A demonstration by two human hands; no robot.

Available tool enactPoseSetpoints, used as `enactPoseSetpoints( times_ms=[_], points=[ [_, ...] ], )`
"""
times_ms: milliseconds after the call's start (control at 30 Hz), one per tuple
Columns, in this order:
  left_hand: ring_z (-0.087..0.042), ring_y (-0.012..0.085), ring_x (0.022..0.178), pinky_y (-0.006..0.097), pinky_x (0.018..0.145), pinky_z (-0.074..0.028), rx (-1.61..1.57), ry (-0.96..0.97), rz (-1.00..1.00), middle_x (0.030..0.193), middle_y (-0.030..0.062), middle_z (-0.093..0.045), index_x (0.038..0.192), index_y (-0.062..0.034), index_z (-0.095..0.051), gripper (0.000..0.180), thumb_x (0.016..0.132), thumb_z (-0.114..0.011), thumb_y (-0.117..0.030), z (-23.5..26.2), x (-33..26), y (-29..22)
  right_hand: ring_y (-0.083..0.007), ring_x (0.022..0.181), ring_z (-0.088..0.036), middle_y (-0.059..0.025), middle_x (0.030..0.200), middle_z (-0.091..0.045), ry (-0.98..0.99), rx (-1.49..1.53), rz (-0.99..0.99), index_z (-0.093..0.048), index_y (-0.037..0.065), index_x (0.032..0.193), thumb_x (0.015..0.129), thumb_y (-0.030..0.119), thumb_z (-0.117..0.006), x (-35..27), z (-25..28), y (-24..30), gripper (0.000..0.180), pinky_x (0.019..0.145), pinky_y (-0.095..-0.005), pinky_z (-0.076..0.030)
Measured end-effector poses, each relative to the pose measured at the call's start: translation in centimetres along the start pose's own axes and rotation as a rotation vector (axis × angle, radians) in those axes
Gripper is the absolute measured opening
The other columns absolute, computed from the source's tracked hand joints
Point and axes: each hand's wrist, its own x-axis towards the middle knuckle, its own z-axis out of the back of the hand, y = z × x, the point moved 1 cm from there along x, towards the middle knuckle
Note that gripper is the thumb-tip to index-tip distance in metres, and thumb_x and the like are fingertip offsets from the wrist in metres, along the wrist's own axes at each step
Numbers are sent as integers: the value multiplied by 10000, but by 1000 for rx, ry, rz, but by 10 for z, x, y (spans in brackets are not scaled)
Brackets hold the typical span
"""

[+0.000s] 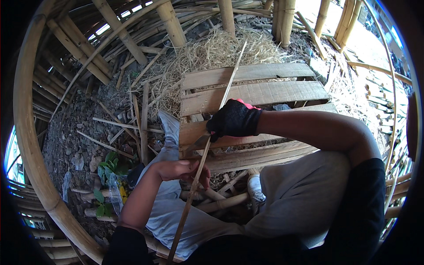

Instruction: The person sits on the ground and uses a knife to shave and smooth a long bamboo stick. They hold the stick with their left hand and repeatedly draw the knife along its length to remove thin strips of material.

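Note:
A long, thin bamboo strip [233,79] runs slantwise from the straw at the far side down to my lap. My right hand [234,119], in a black glove with pink-red parts, is closed around it above a slatted wooden bench [256,95]. Any tool inside that fist is hidden. Nearer to me, my bare left hand [185,171] has its fingers curled about the same strip, below the bench's near left corner. The strip's lower end passes over my trouser leg [198,223].
Dry straw shavings [212,51] heap behind the bench. Bamboo posts [172,24] stand at the back, and a thick curved bamboo pole [33,132] rises at left. Loose strips [128,126] and a leafy plant [108,165] lie left of me. Cut bamboo [225,203] lies between my feet.

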Motion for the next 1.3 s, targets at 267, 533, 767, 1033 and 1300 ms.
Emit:
enactPoseSetpoints(
  times_ms=[267, 533, 767, 1033, 1300],
  points=[
    [-549, 277, 1339, 443, 1102, -448, 156, 345, 283, 1386, 149, -606, 1460, -40, -445, 836, 986, -331, -719, 6, 5, -20, -277, 812, -727, -21, 888, -743, 9, 11, 54, -726, 229, 995, 875, 510, -688, -6, 2, 6, 308, 669, -417, -562],
    [-636, 255, 1202, 394, 1042, -474, 344, -41, -252, 1235, 168, -690, 1398, 32, -476, 741, 1053, -326, -606, -29, -6, -18, -264, 752, -715, -19, 807, -708, -127, -10, 118, -680, 206, 919, 855, 360, -712, -9, 26, 14, 169, 611, -409, -553],
    [-484, 149, 460, 287, 464, -420, -590, -342, -563, 627, 16, -475, 980, -99, -462, 427, 1088, -386, -505, -76, 37, -7, -285, 849, -722, -71, 884, -720, -74, 0, 72, -703, 161, 1027, 943, 440, -647, -12, 44, 9, 297, 707, -407, -560],
    [-321, 98, 340, 258, 365, -271, -833, -491, -405, 537, -17, -402, 955, -144, -450, 387, 1109, -341, -483, -86, 28, 22, -263, 992, -718, -43, 1158, -693, 227, -163, -332, -680, 277, 1259, 1083, 373, -420, -13, 42, 28, 328, 807, -428, -591],
    [-326, 86, 337, 241, 358, -298, -1156, -273, -528, 527, -38, -395, 935, -162, -458, 386, 1099, -368, -500, -81, 13, 42, -302, 908, -709, -117, 1029, -676, 74, -3, -363, -661, 217, 1294, 1057, 328, -468, 4, 20, 39, 325, 745, -445, -583]
  ],
)
